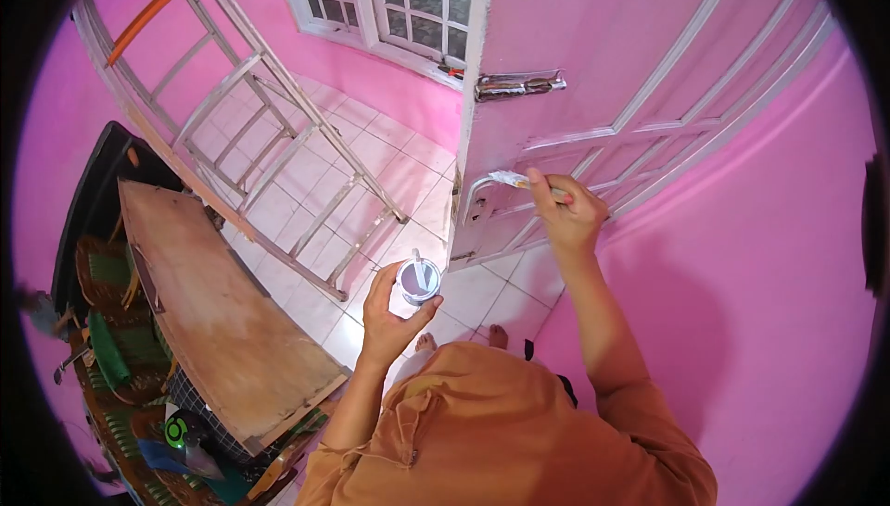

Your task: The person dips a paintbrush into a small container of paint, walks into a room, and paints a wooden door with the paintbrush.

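My left hand is wrapped round a small open paint can with light-coloured paint inside. A flat stick leans against its rim. My right hand is closed on a paintbrush. Its bristles are coated white and point left, close to the curved door handle; whether they touch cannot be made out. The door is pink with white-edged panels and stands in front of me. Below the handle is a lock plate with a keyhole.
A metal ladder stands at the left, in front of the white-framed window. A large wooden board lies over stacked furniture at the lower left. A pink wall runs along the right, above the white tiled floor.
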A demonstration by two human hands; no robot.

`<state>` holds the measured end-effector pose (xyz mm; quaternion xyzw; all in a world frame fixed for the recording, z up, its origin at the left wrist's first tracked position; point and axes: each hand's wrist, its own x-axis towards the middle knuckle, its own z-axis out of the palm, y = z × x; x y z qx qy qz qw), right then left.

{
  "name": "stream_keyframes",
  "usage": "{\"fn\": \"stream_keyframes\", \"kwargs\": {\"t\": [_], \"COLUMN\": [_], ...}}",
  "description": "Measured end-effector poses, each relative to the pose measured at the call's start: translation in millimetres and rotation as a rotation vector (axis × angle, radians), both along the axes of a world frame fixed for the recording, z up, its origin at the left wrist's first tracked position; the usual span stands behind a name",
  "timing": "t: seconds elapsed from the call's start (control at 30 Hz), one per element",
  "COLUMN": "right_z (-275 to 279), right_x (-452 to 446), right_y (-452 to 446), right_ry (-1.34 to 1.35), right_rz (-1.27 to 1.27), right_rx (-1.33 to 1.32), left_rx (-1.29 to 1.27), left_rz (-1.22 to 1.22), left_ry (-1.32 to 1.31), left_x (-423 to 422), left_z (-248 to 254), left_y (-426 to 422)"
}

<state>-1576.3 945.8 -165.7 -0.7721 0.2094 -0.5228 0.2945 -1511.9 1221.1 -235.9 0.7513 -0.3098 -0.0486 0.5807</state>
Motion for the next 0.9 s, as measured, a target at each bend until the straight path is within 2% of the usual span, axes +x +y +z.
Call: {"fn": "stream_keyframes", "kwargs": {"t": [0.13,0.2,0.3,0.4,0.47,0.7,0.83,0.9], "right_z": [3,14,21,0,-16,21,12,-14], "right_x": [18,17,-3,-13,0,6,-19,-14], "right_y": [-10,-11,-9,-5,-8,-21,-20,-20], "right_ry": [-0.065,-0.236,-0.218,-0.082,-0.086,-0.282,-0.145,-0.069], "right_rz": [-0.007,0.012,0.012,-0.018,0.002,0.011,-0.031,0.022], "right_rx": [-0.025,-0.026,-0.019,-0.097,-0.111,-0.076,-0.127,-0.008], "left_rx": [0.002,-0.002,0.005,0.031,0.047,0.036,0.062,0.058], "left_rz": [-0.015,-0.018,-0.031,-0.041,-0.04,-0.03,-0.046,-0.048], "left_ry": [-0.019,-0.032,-0.036,-0.038,-0.05,-0.064,-0.048,-0.038], "left_x": [-1,-3,-5,-7,-9,-12,-12,-13], "left_z": [0,0,-3,-4,-2,-1,-2,-3], "left_y": [-6,-9,-8,-6,-9,-14,-14,-14]}}
